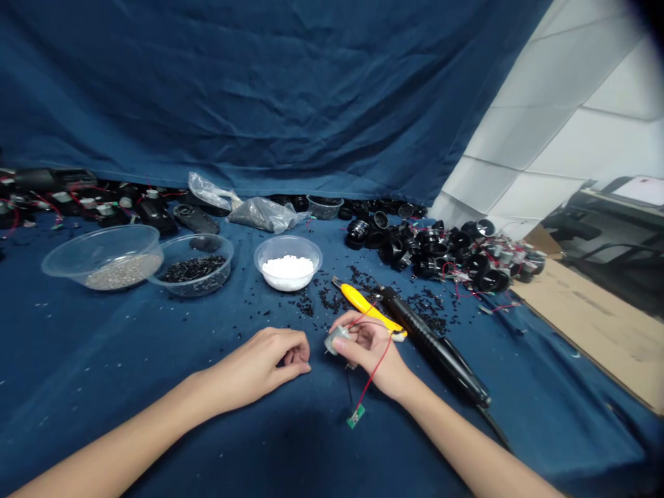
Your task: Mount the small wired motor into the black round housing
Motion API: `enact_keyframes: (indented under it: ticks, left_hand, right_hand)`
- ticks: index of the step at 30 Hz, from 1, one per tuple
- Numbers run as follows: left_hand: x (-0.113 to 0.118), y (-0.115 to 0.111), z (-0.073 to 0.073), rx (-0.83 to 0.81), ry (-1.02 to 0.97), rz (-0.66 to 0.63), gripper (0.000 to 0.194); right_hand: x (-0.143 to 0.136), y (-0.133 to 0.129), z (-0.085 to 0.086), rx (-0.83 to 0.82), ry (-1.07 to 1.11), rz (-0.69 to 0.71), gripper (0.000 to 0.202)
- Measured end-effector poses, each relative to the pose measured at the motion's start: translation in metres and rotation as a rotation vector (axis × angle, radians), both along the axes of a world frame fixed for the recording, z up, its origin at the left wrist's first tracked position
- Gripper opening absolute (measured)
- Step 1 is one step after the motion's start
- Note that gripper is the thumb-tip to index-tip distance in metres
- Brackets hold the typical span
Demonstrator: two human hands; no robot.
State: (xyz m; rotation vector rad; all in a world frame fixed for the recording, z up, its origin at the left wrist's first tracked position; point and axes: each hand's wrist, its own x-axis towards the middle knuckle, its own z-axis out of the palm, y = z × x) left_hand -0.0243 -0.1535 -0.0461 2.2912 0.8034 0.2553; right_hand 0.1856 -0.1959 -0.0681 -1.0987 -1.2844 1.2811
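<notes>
Between the thumb and fingers of my right hand (381, 360) is a small silvery electric motor (336, 340), its thin shaft pointing left. Red and black wires run from it, and a small green circuit board (356, 416) dangles below the hand. My left hand (280, 356) is just left of the motor, apart from it, with curled fingers and the thumb close to them; whatever they may hold is hidden. Beyond my right hand lie a yellow utility knife (363, 304) and a black, pen-shaped power tool (436, 346) with a cord.
Clear plastic bowls hold white pieces (288, 268), black screws (194, 270) and small metal parts (124, 270). Tiny black bits (425, 304) are scattered on the blue cloth. Black round housings (430, 245) and wired motors are heaped at right, beside cardboard (591, 318). Plastic bags (264, 213) lie behind.
</notes>
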Motion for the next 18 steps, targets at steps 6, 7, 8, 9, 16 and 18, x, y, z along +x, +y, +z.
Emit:
enact_keyframes:
  ticks: [6,7,8,9,16,18]
  left_hand:
    - [0.0002,0.0014,-0.0033,-0.015,-0.042,0.021,0.008]
    - [0.0002,0.0016,-0.0043,-0.028,-0.044,0.023,0.007]
    - [0.0003,0.0018,-0.0052,-0.039,-0.047,0.022,0.006]
    - [0.0005,0.0019,-0.0058,-0.047,-0.049,0.022,0.005]
    - [0.0014,0.0009,-0.0064,-0.051,-0.017,0.044,0.006]
    - [0.0022,0.0011,-0.0062,-0.051,-0.013,0.052,0.008]
  right_hand:
    - [0.003,-0.0003,-0.0003,0.051,-0.021,0.119,0.025]
    - [0.0025,-0.0009,-0.0003,0.065,-0.051,0.158,0.024]
    - [0.0018,-0.0017,-0.0004,0.076,-0.08,0.182,0.023]
    - [0.001,-0.0024,-0.0005,0.08,-0.109,0.19,0.023]
    - [-0.0042,-0.0048,-0.0041,0.065,-0.202,0.128,0.025]
    - [-0.0051,-0.005,-0.0054,0.07,-0.232,0.12,0.026]
